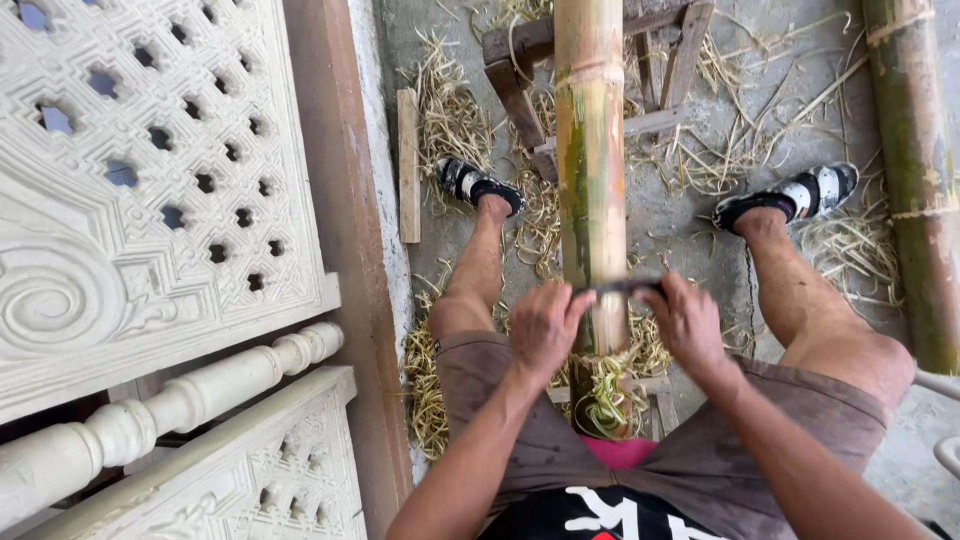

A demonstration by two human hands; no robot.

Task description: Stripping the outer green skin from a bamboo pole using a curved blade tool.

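A: The thick bamboo pole (590, 150) looks smooth and faintly glossy, green skin scraped to pale tan in streaks.

B: The thin dark metal blade (620, 287) across it is dull. Dry, fibrous straw-coloured bamboo shavings (450, 120) lie on the rough grey concrete floor (680, 220).

A: The white carved lattice panel (150, 170) looks matt, like plaster. The brown shorts (690, 460) are soft cloth.

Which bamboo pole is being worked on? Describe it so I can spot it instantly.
Look at the seated person's legs: the pole runs straight up the middle between the two sandalled feet, resting on a wooden frame. Both hands, left and right, hold a dark blade across it. Unlike the greener pole at right, it is scraped pale yellow.
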